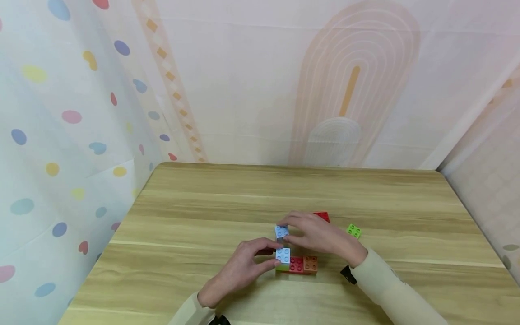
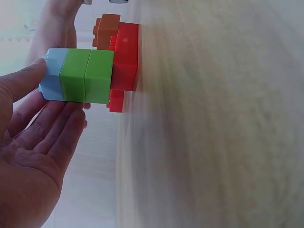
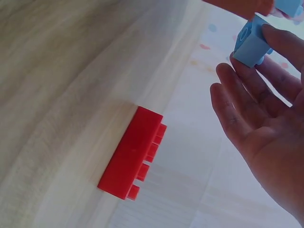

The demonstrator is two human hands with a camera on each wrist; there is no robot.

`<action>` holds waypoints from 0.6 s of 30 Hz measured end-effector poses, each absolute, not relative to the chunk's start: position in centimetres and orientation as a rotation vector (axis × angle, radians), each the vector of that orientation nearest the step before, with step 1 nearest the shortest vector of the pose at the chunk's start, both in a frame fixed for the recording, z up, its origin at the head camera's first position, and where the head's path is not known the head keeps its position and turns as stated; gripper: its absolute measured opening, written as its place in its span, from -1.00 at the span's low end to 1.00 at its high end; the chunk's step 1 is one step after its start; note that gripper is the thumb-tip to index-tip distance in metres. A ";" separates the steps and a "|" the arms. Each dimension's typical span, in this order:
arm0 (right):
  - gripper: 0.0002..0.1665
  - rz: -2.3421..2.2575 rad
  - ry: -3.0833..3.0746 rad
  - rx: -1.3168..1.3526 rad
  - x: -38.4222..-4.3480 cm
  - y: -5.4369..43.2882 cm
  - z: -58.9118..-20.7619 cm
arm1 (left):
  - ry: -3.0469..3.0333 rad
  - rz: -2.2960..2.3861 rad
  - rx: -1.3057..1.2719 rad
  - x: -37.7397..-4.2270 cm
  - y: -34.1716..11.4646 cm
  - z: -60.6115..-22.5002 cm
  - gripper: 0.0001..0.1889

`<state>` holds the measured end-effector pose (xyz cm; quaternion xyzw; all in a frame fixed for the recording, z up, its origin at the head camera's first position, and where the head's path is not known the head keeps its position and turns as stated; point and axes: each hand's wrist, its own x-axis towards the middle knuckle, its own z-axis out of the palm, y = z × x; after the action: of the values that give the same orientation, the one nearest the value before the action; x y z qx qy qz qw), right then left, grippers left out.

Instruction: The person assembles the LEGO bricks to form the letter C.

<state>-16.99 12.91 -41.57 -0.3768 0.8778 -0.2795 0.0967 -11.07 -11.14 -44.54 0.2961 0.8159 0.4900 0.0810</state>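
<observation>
Left hand (image 1: 247,262) pinching blue-topped stack (image 2: 86,76), blue block (image 3: 252,46) in right hand (image 1: 314,232)

left hand (image 1: 251,259): pinching | right hand (image 1: 316,231): pinching, farther forward | forearms (image 1: 390,286) angled inward

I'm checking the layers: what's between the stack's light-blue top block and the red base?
Two green blocks, stacked together, as the left wrist view shows.

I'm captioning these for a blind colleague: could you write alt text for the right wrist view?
A right hand pinches a small light blue block between thumb and fingers at the picture's upper right. To its lower left, a red block sits on a wood-grain table.
</observation>
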 end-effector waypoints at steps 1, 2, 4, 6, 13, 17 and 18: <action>-0.61 -0.838 2.609 -1.112 -16.9 13.0 -41.5 | 2.439 1.465 0.886 -11.1 -11.1 -44.5 -0.68; -0.61 -0.851 2.617 -1.107 -16.8 13.1 -41.4 | 2.439 1.463 0.886 -11.1 -11.1 -44.5 -0.68; -0.61 -0.876 2.634 -1.103 -16.6 13.4 -41.3 | 2.437 1.462 0.884 -11.1 -11.2 -44.5 -0.68; -0.61 -0.898 2.644 -1.097 -16.4 13.6 -41.1 | 2.438 1.460 0.878 -11.1 -11.2 -44.4 -0.68; -0.61 -0.928 2.678 -1.147 -15.9 14.2 -40.9 | 2.443 1.451 0.870 -11.1 -11.2 -44.5 -0.69; -0.60 -0.957 2.712 -1.174 -15.6 14.4 -40.7 | 2.446 1.453 0.872 -11.1 -11.2 -44.5 -0.69; -0.60 -0.972 2.713 -1.175 -15.5 14.5 -40.6 | 2.447 1.453 0.870 -11.1 -11.2 -44.6 -0.69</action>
<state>-15.51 14.49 -40.63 -0.3774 0.8716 -0.3124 0.0146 -11.05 -11.24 -44.56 0.2915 0.8195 0.4865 0.0826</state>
